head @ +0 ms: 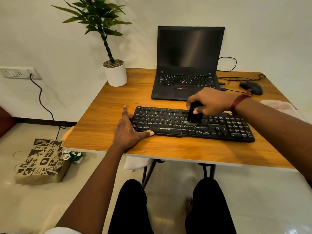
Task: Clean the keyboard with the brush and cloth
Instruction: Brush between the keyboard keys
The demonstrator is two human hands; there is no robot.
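A person's right hand [209,100] grips the brush [194,115] upright, fingers curled round its handle. The bristles rest on the keys just below the palm, near the middle of the keyboard [219,127]. The keyboard's long axis runs crosswise, from the left hand [128,130] to beneath the right forearm. The left hand, fingers straight and spread, braces the keyboard's left end, thumb along its front edge. The cloth [278,105] lies just past the right wrist, well apart from the left hand.
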